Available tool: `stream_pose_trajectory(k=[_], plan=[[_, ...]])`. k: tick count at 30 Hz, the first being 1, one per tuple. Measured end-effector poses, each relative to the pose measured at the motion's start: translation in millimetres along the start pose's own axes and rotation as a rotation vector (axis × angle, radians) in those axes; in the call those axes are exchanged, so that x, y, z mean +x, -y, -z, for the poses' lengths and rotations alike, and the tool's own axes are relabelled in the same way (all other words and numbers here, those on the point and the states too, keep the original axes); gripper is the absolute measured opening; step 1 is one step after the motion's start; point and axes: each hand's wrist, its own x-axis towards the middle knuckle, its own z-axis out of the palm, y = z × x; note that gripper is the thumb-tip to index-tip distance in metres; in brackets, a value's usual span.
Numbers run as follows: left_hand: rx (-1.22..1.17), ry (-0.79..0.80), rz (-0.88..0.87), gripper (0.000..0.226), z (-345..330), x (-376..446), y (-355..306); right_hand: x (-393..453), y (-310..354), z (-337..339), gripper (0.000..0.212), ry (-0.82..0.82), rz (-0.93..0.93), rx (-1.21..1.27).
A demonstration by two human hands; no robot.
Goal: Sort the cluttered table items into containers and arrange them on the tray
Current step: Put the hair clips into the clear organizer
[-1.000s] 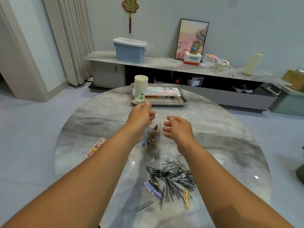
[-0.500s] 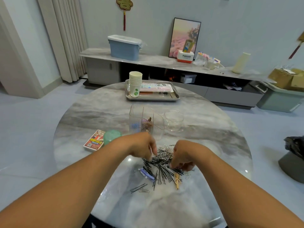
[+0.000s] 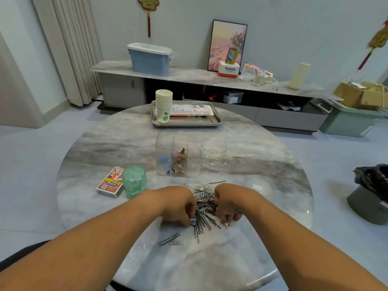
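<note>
Head view: both hands, lowered from the clear organizer (image 3: 178,159) a moment ago, are now pinching hairpins (image 3: 204,211), left hand (image 3: 180,204) and right hand (image 3: 227,203), near the tabletop's (image 3: 126,143) front edge, so sorting continues.

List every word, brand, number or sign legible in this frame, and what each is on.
"Panasonic": on the white and orange box on the sideboard; the small line under it is too blurred to read.
Card box on the table: yellow characters and a QR-like square, too blurred to read.
Pink packet on the tray: print too small to read.
Paper cups: green leaf mark, no words.
Wall ornament: no readable characters.
</note>
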Motion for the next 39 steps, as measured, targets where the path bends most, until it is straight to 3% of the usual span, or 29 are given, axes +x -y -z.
stream_pose_trajectory(k=[3, 5, 7, 9, 12, 16, 22, 25, 28, 31, 35, 39], plan=[[-0.028, -0.042, 0.003, 0.007, 3.8, 2.7, 3.6, 1.1, -1.1, 3.5, 0.031, -0.043, 0.036, -0.050], [-0.081, -0.091, 0.005, 0.009, 7.7, 3.6, 6.1, 3.0, -1.2, 5.1, 0.023, -0.067, 0.065, -0.117], [-0.209, -0.145, 0.011, 0.009, 13.1, 4.1, 7.7, 4.1, -0.2, 6.4, 0.017, -0.080, 0.074, -0.167], [-0.387, -0.197, 0.031, 0.009, 19.8, 3.3, 8.1, 6.3, -3.0, 9.2, 0.027, -0.096, 0.073, -0.120], [-0.751, -0.249, 0.079, 0.013, 29.3, 2.3, 8.7, 8.4, -11.4, 22.9, 0.027, -0.181, 0.147, 0.146], [-1.072, -0.294, 0.163, 0.010, 38.3, 2.5, 6.3, 5.4, -15.0, 43.2, 0.005, -0.172, 0.288, 0.673], [-1.345, -0.114, 0.260, 0.011, 36.9, 2.6, 3.5, 12.8, -2.3, 38.8, 0.007, -0.001, 0.338, 0.917], [-1.524, -0.163, 0.222, 0.013, 39.9, 6.3, 1.2, 14.2, 1.8, 38.7, 0.012, 0.116, 0.359, 1.104], [-1.653, -0.265, 0.182, 0.014, 41.2, 10.5, 1.3, 16.6, 4.3, 41.3, 0.015, 0.119, 0.407, 1.258], [-1.552, -0.418, 0.233, 0.009, 43.8, 15.2, 3.0, 20.3, 11.4, 46.1, 0.017, 0.018, 0.454, 1.384], [-1.291, -0.563, 0.319, 0.012, 51.5, 15.4, 4.3, 30.2, 27.0, 54.2, 0.027, -0.417, 0.466, 1.421], [-0.823, -0.531, 0.385, 0.015, 50.3, 5.9, 14.1, 44.3, 49.1, 63.8, 0.023, -0.727, 0.437, 1.336]])
